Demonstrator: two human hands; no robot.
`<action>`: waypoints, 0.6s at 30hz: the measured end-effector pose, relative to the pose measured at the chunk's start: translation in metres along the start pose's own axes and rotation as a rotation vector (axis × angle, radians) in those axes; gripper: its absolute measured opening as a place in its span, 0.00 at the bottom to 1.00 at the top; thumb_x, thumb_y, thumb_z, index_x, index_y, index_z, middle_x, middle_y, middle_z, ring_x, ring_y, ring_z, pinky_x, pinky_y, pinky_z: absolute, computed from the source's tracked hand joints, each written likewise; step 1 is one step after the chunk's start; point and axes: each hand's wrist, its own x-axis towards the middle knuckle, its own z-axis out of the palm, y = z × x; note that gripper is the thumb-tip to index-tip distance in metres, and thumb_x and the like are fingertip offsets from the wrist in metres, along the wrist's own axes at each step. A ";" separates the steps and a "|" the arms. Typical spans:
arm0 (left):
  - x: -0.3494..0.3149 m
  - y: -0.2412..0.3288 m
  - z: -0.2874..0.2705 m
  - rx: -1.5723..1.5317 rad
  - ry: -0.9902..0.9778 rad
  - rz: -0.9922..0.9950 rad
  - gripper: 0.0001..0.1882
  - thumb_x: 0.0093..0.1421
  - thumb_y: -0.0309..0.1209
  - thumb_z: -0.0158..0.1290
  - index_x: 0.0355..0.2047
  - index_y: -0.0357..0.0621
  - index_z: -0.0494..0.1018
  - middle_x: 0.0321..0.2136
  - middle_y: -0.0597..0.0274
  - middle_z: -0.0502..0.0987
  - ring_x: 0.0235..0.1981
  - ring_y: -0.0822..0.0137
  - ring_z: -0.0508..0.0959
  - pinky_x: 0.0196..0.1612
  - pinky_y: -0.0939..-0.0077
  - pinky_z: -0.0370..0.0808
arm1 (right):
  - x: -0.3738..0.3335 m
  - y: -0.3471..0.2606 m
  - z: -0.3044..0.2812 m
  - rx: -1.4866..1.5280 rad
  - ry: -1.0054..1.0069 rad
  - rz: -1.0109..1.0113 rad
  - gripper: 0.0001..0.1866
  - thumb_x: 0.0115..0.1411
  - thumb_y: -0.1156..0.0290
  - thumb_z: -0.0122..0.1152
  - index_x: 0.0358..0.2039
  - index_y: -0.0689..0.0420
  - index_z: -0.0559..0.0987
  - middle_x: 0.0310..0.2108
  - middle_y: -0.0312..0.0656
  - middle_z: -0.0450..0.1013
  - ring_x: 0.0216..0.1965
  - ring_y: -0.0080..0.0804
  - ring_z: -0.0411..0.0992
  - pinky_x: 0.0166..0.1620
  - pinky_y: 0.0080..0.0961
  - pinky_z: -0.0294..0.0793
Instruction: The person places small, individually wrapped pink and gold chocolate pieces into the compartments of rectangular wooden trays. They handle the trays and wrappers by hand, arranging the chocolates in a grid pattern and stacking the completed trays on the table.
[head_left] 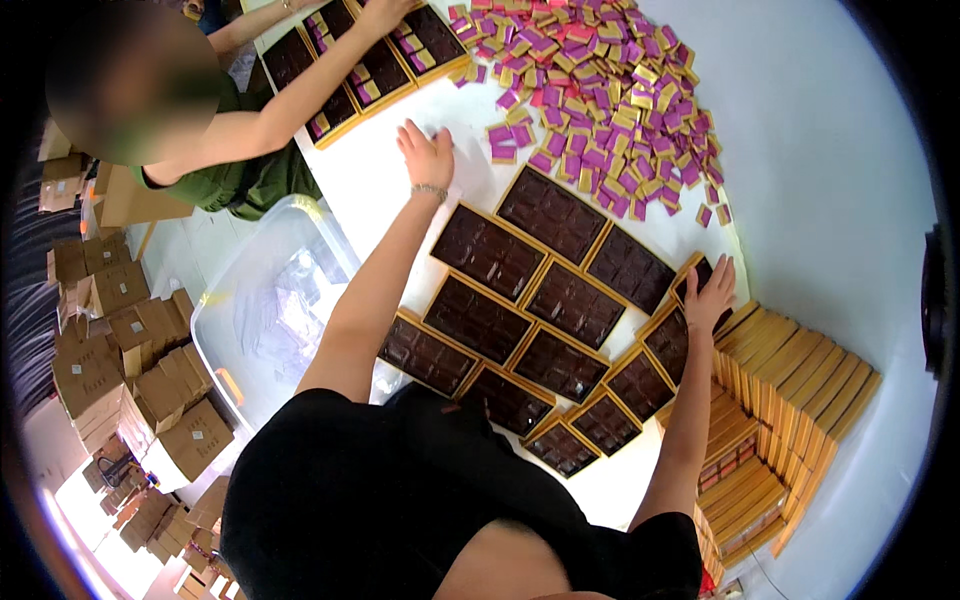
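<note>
Shallow gold-edged boxes with dark brown, compartmented inserts (537,297) lie in slanting rows on the white table in front of me. My right hand (710,297) rests at the right end of these rows, fingers spread, on or just over a partly hidden box (703,270). Whether it presses on that box I cannot tell. Beyond the rows, my left hand (428,158) reaches over bare white tabletop (375,170), fingers apart and holding nothing. A big heap of small purple-and-gold wrapped pieces (620,110) lies to its right, a few of them loose near the heap's edge.
At the far left a co-worker's arm (300,110) reaches over more boxes (375,70), some holding wrapped pieces. Stacked gold-edged boxes (800,370) stand at right beside the pale wall (830,200). A clear plastic tub (270,290) and cardboard cartons (150,350) are on my left.
</note>
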 end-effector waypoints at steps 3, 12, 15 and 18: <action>-0.015 0.024 0.037 0.226 -0.227 -0.022 0.47 0.60 0.50 0.49 0.66 0.31 0.41 0.67 0.35 0.41 0.69 0.42 0.38 0.64 0.35 0.37 | 0.073 -0.095 -0.016 0.203 0.146 -0.237 0.36 0.62 0.55 0.55 0.62 0.66 0.60 0.61 0.59 0.59 0.62 0.54 0.57 0.62 0.47 0.53; 0.162 0.137 0.083 -0.280 -0.329 0.312 0.49 0.53 0.52 0.57 0.65 0.39 0.47 0.52 0.37 0.63 0.50 0.49 0.68 0.52 0.56 0.68 | 0.361 -0.268 -0.038 0.567 -0.135 -0.230 0.36 0.64 0.46 0.48 0.62 0.62 0.62 0.57 0.52 0.66 0.61 0.44 0.62 0.61 0.35 0.60; 0.322 0.137 0.107 -0.207 0.102 0.148 0.40 0.52 0.54 0.55 0.60 0.47 0.59 0.41 0.46 0.75 0.39 0.55 0.76 0.44 0.59 0.72 | 0.470 -0.314 -0.014 0.620 -0.246 -0.213 0.42 0.61 0.36 0.44 0.61 0.61 0.64 0.58 0.50 0.66 0.61 0.43 0.61 0.61 0.37 0.58; 0.403 0.114 0.134 0.067 0.083 -0.106 0.44 0.55 0.63 0.43 0.65 0.51 0.51 0.56 0.45 0.64 0.56 0.47 0.64 0.58 0.50 0.60 | 0.534 -0.357 0.036 0.691 -0.340 0.051 0.43 0.59 0.33 0.43 0.59 0.60 0.67 0.57 0.49 0.66 0.60 0.43 0.61 0.61 0.38 0.57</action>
